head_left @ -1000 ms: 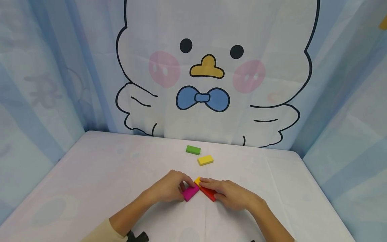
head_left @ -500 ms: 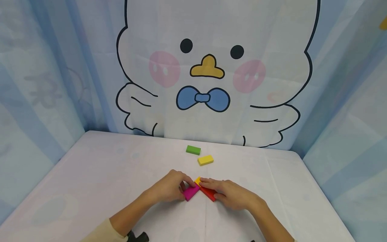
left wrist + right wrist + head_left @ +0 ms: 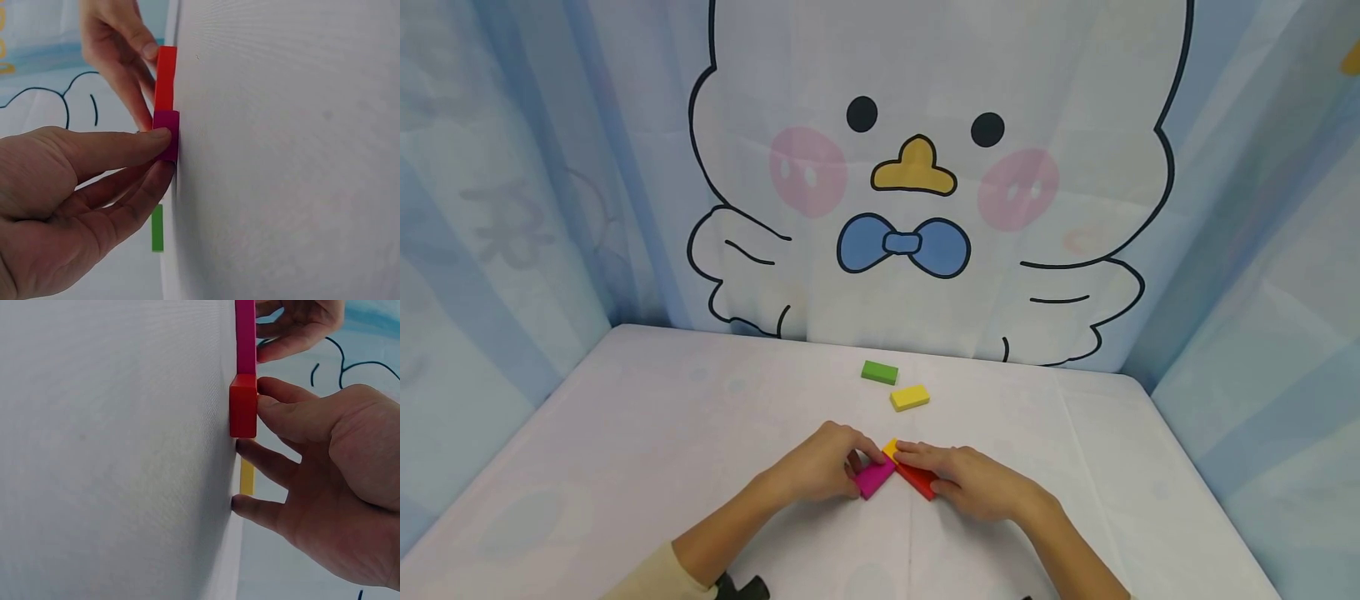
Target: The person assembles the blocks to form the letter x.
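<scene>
On the white table, a magenta block (image 3: 874, 478) and a red block (image 3: 917, 482) meet at an angle, their far ends together. An orange-yellow block (image 3: 890, 448) shows behind that corner, partly covered by fingers. My left hand (image 3: 826, 462) pinches the magenta block (image 3: 165, 135), its thumb across the end face in the left wrist view. My right hand (image 3: 977, 483) holds the red block (image 3: 244, 409) between thumb and fingers. Its fingertips reach over to the orange-yellow block, while the lower fingers spread down by the tabletop in the right wrist view.
Farther back on the table (image 3: 662, 417) lie a yellow block (image 3: 910, 397) and a green block (image 3: 880, 372), apart from each other. A curtain (image 3: 910, 308) with a cartoon bird hangs behind the back edge, and blue cloth flanks both sides.
</scene>
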A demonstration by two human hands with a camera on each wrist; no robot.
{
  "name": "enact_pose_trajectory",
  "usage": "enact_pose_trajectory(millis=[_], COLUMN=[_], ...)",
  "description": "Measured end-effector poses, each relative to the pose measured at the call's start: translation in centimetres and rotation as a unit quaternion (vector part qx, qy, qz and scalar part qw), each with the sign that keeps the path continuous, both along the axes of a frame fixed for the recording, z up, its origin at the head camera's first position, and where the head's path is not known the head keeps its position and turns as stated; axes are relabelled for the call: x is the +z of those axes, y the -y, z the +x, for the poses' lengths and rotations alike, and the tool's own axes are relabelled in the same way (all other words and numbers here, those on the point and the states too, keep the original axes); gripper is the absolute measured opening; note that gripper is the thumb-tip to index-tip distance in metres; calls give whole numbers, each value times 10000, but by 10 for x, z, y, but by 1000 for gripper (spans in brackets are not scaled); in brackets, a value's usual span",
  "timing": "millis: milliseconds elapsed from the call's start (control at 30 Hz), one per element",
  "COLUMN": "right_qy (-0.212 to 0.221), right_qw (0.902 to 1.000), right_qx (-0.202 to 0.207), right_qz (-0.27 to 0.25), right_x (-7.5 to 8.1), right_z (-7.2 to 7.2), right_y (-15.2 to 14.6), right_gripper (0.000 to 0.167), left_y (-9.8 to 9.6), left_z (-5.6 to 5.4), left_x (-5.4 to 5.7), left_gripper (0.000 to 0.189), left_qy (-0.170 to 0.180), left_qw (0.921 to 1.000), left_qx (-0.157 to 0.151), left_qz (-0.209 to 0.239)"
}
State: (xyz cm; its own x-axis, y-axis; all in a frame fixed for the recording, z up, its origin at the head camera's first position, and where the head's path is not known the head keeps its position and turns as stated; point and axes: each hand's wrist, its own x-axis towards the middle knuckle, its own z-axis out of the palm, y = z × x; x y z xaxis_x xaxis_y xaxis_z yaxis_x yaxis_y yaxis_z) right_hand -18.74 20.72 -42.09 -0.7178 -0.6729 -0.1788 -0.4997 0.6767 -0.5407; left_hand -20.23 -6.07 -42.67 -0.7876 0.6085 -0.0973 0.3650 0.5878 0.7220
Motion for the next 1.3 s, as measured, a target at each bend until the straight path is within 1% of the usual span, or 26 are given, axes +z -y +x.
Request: enact_pose_trajectory(millis=[133, 467, 600, 867, 1000, 1100, 1200, 1300], right_qy=[4, -105, -126, -110, -140, -136, -132, -135], right_qw=[10000, 9999, 9999, 9999, 9999, 9998, 9996, 9994], right_qx=[12, 18, 41, 18, 40, 50, 45, -33], right_qz=[-14, -52, -63, -24, -65, -130, -226, -309], right_x=[1, 0, 0, 1, 0, 0, 0, 1], right_z=[0, 1, 1, 0, 0, 0, -1, -1], right_y=[0, 0, 0, 0, -1, -3, -4, -5], right_gripper=[60, 60, 59, 59, 59, 59, 57, 55], left_y=[0, 0, 1, 5, 7, 9, 11, 12], left_z=[0, 1, 1, -2, -3, -6, -9, -11], left_x=[1, 5, 7, 6, 5, 4, 3, 4], left_gripper=[42, 48, 47, 44, 41, 36, 33, 35], left_qy=[41, 146, 110, -226, -403, -679, -989, -1029], left_qw=[10000, 9997, 9997, 9994, 9988, 9964, 9914, 9883], left_qx=[7, 44, 5, -77, -165, -315, -517, -685], left_qz=[1, -196, -235, -231, -231, -406, -681, -896])
